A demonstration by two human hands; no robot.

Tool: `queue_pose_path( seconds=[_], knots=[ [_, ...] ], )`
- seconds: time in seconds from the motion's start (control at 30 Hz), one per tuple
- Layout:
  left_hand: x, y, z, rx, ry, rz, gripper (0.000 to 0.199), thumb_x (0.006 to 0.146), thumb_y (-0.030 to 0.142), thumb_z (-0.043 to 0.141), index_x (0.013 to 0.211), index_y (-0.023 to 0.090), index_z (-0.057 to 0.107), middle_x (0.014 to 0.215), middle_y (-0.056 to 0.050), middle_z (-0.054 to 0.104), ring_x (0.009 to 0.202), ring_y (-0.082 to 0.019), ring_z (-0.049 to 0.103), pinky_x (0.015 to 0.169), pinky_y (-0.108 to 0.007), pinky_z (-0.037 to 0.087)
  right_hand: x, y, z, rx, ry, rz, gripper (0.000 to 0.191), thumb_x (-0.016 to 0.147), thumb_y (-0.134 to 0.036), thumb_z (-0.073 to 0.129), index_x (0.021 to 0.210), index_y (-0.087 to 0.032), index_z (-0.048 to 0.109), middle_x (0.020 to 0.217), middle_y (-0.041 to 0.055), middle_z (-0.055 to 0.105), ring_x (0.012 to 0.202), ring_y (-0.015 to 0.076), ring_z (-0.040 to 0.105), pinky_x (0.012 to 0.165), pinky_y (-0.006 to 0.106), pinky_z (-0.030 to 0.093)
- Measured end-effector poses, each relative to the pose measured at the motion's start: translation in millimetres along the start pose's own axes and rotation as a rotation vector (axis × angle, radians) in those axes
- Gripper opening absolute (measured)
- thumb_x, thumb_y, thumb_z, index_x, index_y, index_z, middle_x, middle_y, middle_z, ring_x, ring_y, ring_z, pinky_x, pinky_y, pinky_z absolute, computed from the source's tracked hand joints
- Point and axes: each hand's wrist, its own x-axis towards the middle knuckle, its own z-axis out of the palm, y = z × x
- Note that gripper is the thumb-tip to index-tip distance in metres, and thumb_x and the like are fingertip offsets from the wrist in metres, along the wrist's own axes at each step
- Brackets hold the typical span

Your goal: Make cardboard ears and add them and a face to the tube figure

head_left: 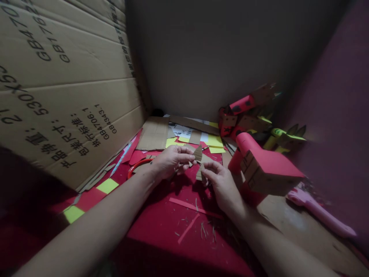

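So the left hand [175, 158] has a small pointed brown corrugated cardboard triangle [198, 153] pinched between thumb and fingers, and the right hand [218, 177] has the same sort of narrow grip on a second small brown cardboard piece [199, 173], with the two bits close together mid-clock, above the deep red counter [157, 231]. Can't tell if they're touching. Imo pinching too hard could crease the thin corrugation, and a loose pinch could drop one into the clutter. Just out at 6 o'clock there's a long thin red paper strip [186, 204] and pale brown stringy scraps [202, 230], so a dropped bit might get lost in there. Around 9 there's a curved glossy red handle [138, 164], mostly hidden by the left wrist, which could snag if that arm swings out. At 3, close beside the right hand, stands a boxy red paper and brown cardboard figure [273, 166]; a careless elbow or wrist might tip it. Farther off at 4 is a long pink plastic tool [323, 215], and the big printed brown cardboard panel [83, 82] looms at 10.
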Motion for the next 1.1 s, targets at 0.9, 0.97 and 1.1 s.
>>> queue_pose_path(
  seconds=[0.9,0.97,1.1],
  knots=[
    [-13,-1,-3.5,-0.060,-0.574,-0.224,0.023,0.076,0.028,0.068,0.088,0.008,0.065,0.060,0.000,0.058,0.031,-0.007,0.043,0.022,-0.017,0.034,-9,-19,5,0.386,-0.254,-0.028,0.019,0.062,-0.034,0.085,0.073,-0.023,0.075,0.068,-0.0032,0.068,0.060,0.0098,0.055,0.059,0.023,0.046],
    [-13,0,-2.3,-0.032,-0.560,-0.185,0.028,0.081,0.035,0.066,0.087,0.008,0.065,0.059,-0.003,0.061,0.032,-0.009,0.049,0.025,-0.017,0.037,-7,-18,4,0.389,-0.226,-0.044,0.017,0.062,-0.033,0.084,0.069,-0.023,0.073,0.067,-0.0028,0.069,0.059,0.0105,0.056,0.057,0.023,0.045],
    [-13,4,0.5,0.051,-0.447,-0.069,0.035,0.088,0.047,0.062,0.086,0.013,0.065,0.057,-0.004,0.065,0.041,-0.010,0.057,0.034,-0.014,0.042,-4,-15,1,0.346,-0.141,-0.067,0.007,0.066,-0.023,0.081,0.069,-0.020,0.075,0.064,-0.0014,0.070,0.051,0.0090,0.052,0.048,0.022,0.039]
  ],
)
